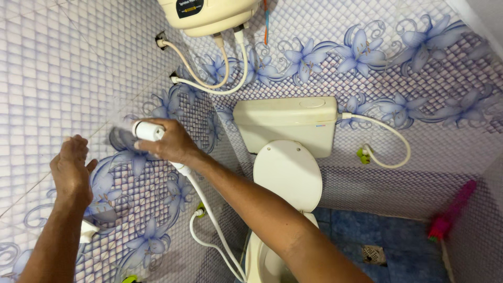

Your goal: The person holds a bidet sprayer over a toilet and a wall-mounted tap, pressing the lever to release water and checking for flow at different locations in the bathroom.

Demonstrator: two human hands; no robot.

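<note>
Right hand (170,142) grips a white sprayer (148,130) against the tiled wall (63,68); its hose (215,222) trails toward five o'clock. Left hand (70,170), at nine o'clock, rubs the wall, fingers curled, holding nothing visible.

A: What's the right hand (170,142) holding?
B: A white sprayer (148,130), gripped, aimed at the tiled wall (63,68); its hose (212,220) hangs below.
A: And the left hand (70,170)?
B: Pressed on the wall's flower tiles. The cistern (285,123) and toilet lid (288,173) are just beside.
</note>
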